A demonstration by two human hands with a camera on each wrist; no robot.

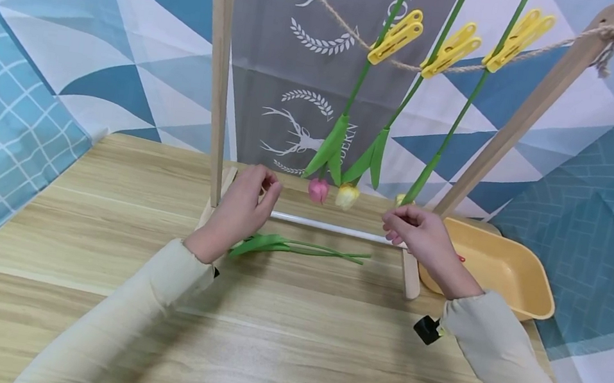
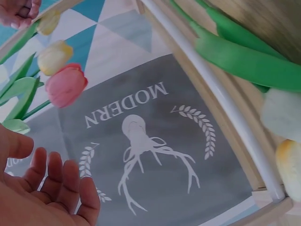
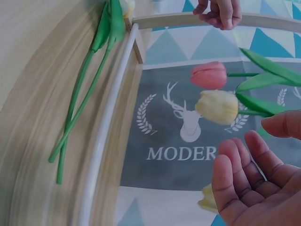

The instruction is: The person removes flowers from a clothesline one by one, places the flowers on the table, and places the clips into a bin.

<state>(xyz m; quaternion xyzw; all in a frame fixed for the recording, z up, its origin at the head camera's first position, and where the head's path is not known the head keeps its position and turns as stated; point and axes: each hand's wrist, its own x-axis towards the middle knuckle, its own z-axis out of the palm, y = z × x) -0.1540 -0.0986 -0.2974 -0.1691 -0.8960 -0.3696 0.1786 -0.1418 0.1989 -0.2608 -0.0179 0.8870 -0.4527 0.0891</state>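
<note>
My left hand hovers by the left post, fingers loosely bent and holding nothing. On the right, my right hand is beside the rightmost hanging tulip and partly hides its yellow blossom; its fingers are loosely curled around nothing. Upside down between the hands hang a pink tulip and a pale yellow tulip. Yellow clothespins clip the three stems to a twine. Two loose tulips lie on the table with stems crossed; the left wrist view shows their white blossom and yellow-tinged blossom.
A wooden frame has a left post, a right post and a white rod low between them. An orange basin stands at the right. Behind hangs a patterned cloth with a grey deer panel.
</note>
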